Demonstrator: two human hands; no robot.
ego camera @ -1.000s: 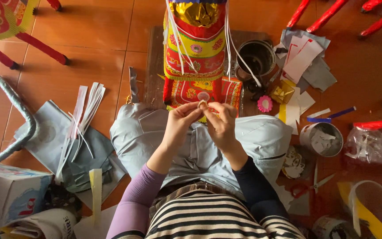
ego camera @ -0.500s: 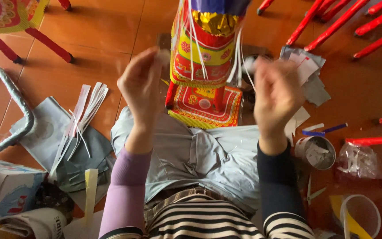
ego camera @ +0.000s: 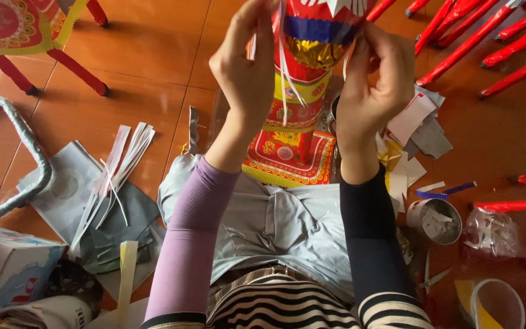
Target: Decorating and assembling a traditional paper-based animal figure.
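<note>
While we look down from the head camera, our left hand (ego camera: 248, 73) and right hand (ego camera: 375, 82) are raised on either side of a tall red and yellow paper ornament (ego camera: 302, 91) standing on the floor before our knees. Both seem to pinch thin white paper strips (ego camera: 284, 67) hanging at its top, though the fingertips are partly cut off. Near the right hand lie paper scraps (ego camera: 418, 125); farther right, red sticks (ego camera: 476, 30).

Bright even daylight, soft shadows, sharp
</note>
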